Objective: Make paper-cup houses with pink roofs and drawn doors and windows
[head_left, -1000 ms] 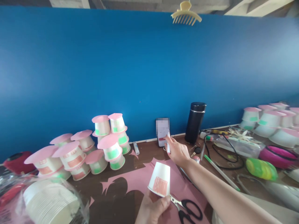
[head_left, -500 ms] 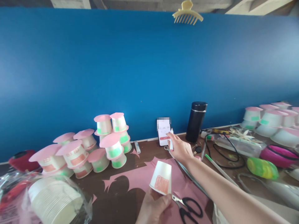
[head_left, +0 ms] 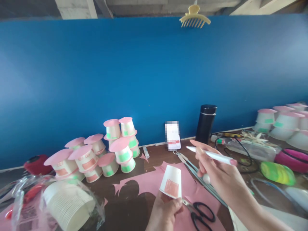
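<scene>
A white paper cup stands upside down in my left hand, gripped near its rim. A red coloured patch marks the side that faces me. My right hand holds a white marker pen with a pink end, its pale tip pointing left, apart from the cup. Under the cup lies a cut sheet of pink paper with curved bites along its edge. Black-handled scissors rest on that sheet just right of my left hand. The phone leans on the blue wall beyond, its screen partly blurred.
Stacked cups topped with pink discs stand at the left, and more cups at the far right. A bag of nested cups lies front left. Near the wall are a black flask, cables and a magenta pouch.
My right hand has drawn back from the phone toward me and to the right, still with the marker pen. My left hand keeps holding the cup. The view has shifted slightly.
</scene>
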The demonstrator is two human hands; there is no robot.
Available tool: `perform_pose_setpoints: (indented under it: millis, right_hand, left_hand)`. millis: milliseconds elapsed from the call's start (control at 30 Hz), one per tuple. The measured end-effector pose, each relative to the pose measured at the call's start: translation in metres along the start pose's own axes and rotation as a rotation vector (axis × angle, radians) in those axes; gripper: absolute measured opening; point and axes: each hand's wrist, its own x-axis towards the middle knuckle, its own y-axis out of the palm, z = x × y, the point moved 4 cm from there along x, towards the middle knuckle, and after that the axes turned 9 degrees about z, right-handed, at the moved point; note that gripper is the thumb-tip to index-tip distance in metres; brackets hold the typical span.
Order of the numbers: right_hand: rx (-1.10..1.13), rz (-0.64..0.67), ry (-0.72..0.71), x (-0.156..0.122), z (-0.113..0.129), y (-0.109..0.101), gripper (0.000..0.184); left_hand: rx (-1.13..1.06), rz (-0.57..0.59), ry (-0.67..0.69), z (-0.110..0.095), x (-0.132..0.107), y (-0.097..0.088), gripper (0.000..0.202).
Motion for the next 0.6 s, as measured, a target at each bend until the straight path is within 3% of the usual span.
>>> perform_pose_setpoints:
  millis: [133,267,500,600]
  right_hand:
    - [-0.022,0.055,0.014,-0.026,0.013,-0.006,0.041]
    - [-0.005,0.060,0.006,-0.021,0.022,-0.006,0.039]
    - [0.314,-0.275,-0.174,0.018,0.066,-0.019,0.030]
    - [0.128,-0.128,-0.214,0.020,0.086,-0.013,0.031]
  left_hand:
    - [-0.012,0.001,-0.012,0.000,0.000,-0.001,0.042]
    - [-0.020,-0.010,-0.021,0.001,0.000,-0.001,0.042]
    - [-0.038,-0.033,0.022,0.005,0.001,-0.004,0.043]
    - [-0.058,-0.050,0.036,0.009,0.002,-0.006,0.042]
